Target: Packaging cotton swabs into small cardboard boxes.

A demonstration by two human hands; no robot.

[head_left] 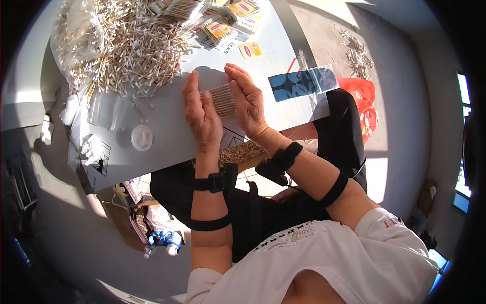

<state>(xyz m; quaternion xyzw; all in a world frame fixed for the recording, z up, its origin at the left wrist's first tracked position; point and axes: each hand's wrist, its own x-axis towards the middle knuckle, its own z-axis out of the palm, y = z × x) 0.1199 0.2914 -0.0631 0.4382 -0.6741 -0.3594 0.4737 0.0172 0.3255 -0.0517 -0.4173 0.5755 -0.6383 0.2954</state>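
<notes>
Between my two palms sits a flat bundle of cotton swabs [223, 100], its sticks lying side by side. My left hand [201, 119] presses the bundle's left end, fingers straight and pointing away from me. From the other end my right hand [247, 104] closes in, fingers held together and slightly bent. Just beyond my hands, on the grey table [169, 119], lies a small yellow and red card [250, 50]. A large heap of loose cotton swabs [131, 48] spreads over the far left. Packed swab bundles [218, 30] with yellow labels are piled behind the card.
Clear plastic sleeves [296, 84] on a dark blue patch lie at the right edge. A round white tub [142, 138] and crumpled tissue [92, 149] are at left. Below are a box of swab sticks [240, 152] and a red plastic bag [365, 99].
</notes>
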